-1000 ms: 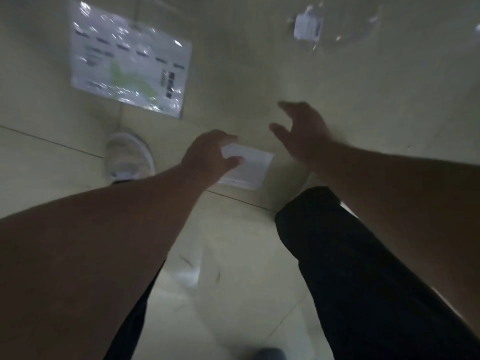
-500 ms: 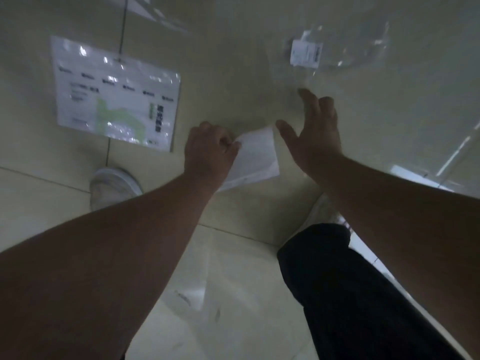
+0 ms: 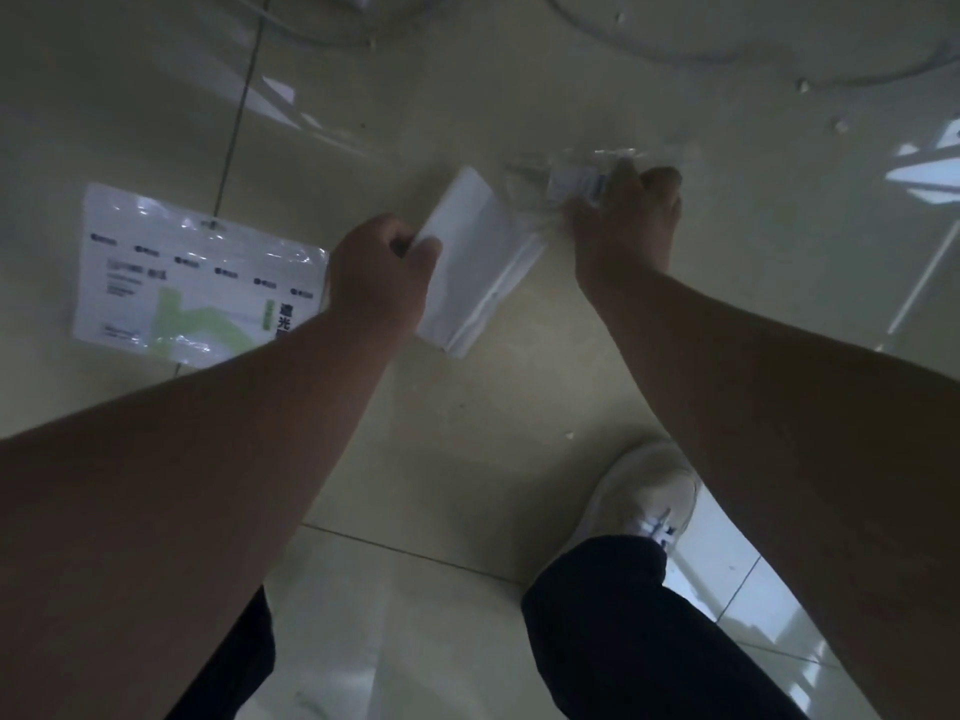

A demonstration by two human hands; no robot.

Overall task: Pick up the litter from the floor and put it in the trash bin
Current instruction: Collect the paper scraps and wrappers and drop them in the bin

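Observation:
My left hand [image 3: 382, 270] grips a folded white paper packet [image 3: 475, 262], lifted off the pale tiled floor. Just right of it, my right hand [image 3: 631, 220] has its fingers curled round a crumpled clear plastic bag with a white label [image 3: 569, 181], low at the floor. A printed white and green sheet in a shiny plastic sleeve [image 3: 192, 275] lies flat on the floor to the left of my left hand. No trash bin is in view.
Thin clear tubing or cable [image 3: 675, 54] loops across the floor at the top. My white shoe [image 3: 644, 493] and dark trouser leg [image 3: 639, 636] stand at the lower right. Small specks [image 3: 804, 85] dot the glossy tiles at the upper right.
My right hand reached forward from open and closed on the clear labelled bag. My left hand kept hold of the white packet and lifted it. The view moved forward.

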